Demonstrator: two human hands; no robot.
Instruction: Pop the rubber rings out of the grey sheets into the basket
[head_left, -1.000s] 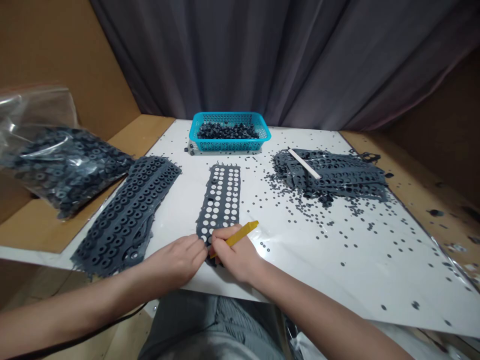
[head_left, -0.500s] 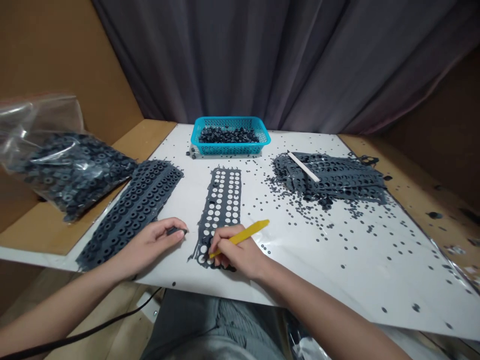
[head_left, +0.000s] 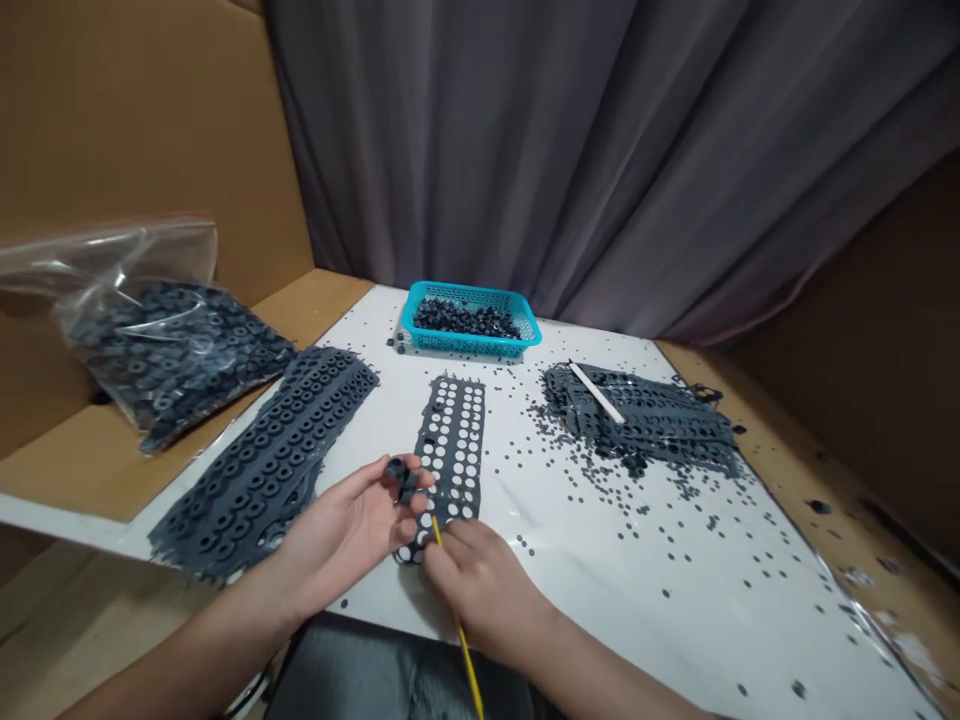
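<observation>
Holding a small clump of dark rubber pieces (head_left: pixel 401 478) on the fingertips, the left hand (head_left: pixel 341 535) is turned palm-up and half curled, just over the near end of a punched rubber sheet (head_left: pixel 452 450). The right hand (head_left: pixel 480 590) is closed narrow around a thin yellow stick (head_left: pixel 471 680), with its fingers resting at the sheet's near end and the stick pointing down past the table edge.

Those pieces look light, soft and easy to lose, so a pinch between finger and thumb seems the surest hold. The sheet looks thin and floppy, and it would probably handle best when pressed flat or gripped along a solid edge.

Straight ahead of the hands sits a blue basket (head_left: pixel 471 340), filled with a heap of dark rubber bits (head_left: pixel 465 320). Farther out past the left hand, a clear plastic bag (head_left: pixel 172 350) bulges with dark rubber rings, and a second rubber sheet (head_left: pixel 262 460) lies right beside that hand. Out past the right hand, a messy stack of sheets (head_left: pixel 637 420) carries a white strip (head_left: pixel 596 392), with loose black dots (head_left: pixel 660 530) scattered over the table (head_left: pixel 600 640).
</observation>
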